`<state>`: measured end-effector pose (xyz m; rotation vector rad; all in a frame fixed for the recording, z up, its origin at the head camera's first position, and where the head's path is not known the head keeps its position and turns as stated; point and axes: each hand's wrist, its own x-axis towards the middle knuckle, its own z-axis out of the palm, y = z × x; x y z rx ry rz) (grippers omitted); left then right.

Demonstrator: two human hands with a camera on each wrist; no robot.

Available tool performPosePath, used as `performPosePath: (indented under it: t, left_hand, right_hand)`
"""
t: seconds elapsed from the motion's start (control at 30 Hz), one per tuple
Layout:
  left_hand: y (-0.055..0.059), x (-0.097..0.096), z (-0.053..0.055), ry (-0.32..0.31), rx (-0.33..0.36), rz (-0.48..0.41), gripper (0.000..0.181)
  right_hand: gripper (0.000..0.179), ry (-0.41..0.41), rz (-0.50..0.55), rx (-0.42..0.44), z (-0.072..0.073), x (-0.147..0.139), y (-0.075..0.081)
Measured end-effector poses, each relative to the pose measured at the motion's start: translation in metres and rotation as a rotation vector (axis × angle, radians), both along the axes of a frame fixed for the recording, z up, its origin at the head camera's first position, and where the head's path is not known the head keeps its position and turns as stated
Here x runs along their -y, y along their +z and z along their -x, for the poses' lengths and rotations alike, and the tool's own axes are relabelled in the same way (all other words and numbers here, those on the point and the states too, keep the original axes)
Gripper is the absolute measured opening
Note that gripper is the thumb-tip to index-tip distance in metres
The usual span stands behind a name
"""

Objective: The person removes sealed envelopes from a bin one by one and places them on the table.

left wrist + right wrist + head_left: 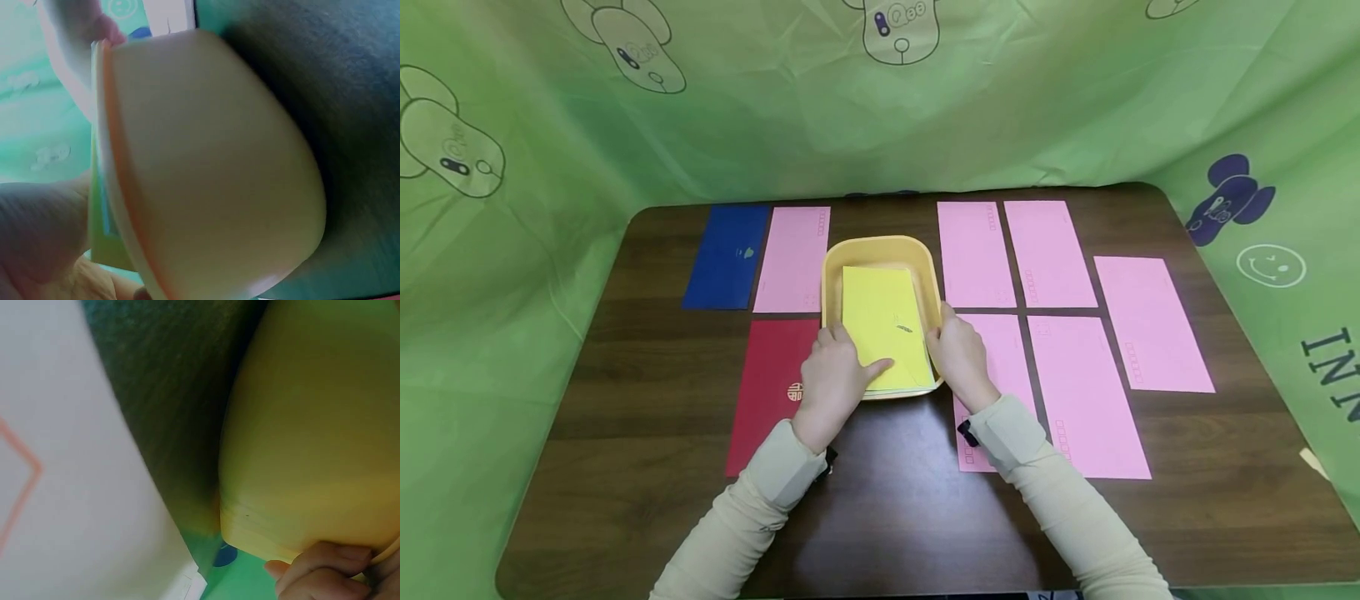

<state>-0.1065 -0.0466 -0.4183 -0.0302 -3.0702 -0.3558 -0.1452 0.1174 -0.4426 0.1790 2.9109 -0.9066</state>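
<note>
A yellow plastic basin (882,242) sits at the middle of the table, holding a stack of papers topped by a yellow envelope (880,317). My left hand (833,377) grips the basin's left rim, its thumb reaching over the envelope's lower left edge. On the opposite side, my right hand (961,354) holds the right rim. The left wrist view shows the basin's outer wall (212,162) close up, with papers sticking above the rim. In the right wrist view, bent fingers (322,569) are at the rim of the basin (312,456).
A blue envelope (726,258) and a red envelope (767,392) lie left of the basin, with a pink envelope (792,260) behind the red one. Several more pink envelopes (1086,392) lie in rows on the right. A green printed curtain (820,125) surrounds the brown table (625,467).
</note>
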Motion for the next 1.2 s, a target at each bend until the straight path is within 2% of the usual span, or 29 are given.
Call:
performPosePath:
  t: [0.13, 0.27, 0.37, 0.57, 0.73, 0.93, 1.2]
  left_hand:
    - [0.005, 0.006, 0.006, 0.034, 0.119, -0.141, 0.082]
    - [0.007, 0.012, 0.01, 0.067, 0.197, -0.236, 0.07]
    - [0.007, 0.015, 0.012, 0.082, 0.202, -0.267, 0.056]
    - [0.005, 0.02, 0.012, 0.092, 0.161, -0.293, 0.037]
    - [0.003, 0.025, 0.013, 0.085, 0.177, -0.414, 0.033]
    - [0.002, 0.041, 0.015, 0.066, 0.208, -0.571, 0.03]
    - [0.007, 0.06, 0.01, 0.092, 0.233, -0.618, 0.032]
  right_hand:
    - [0.053, 0.001, -0.001, -0.011, 0.0, 0.0, 0.0]
    - [0.054, 0.0, 0.001, -0.009, 0.0, -0.001, 0.0]
    - [0.054, 0.001, 0.001, -0.007, 0.0, -0.001, 0.001]
    - [0.054, 0.008, -0.005, -0.025, -0.001, -0.001, 0.0]
    - [0.054, 0.014, -0.012, -0.039, -0.001, -0.001, 0.0]
    - [0.053, 0.012, -0.006, -0.005, 0.0, -0.001, 0.001]
    - [0.053, 0.012, -0.002, -0.007, -0.001, 0.0, 0.0]
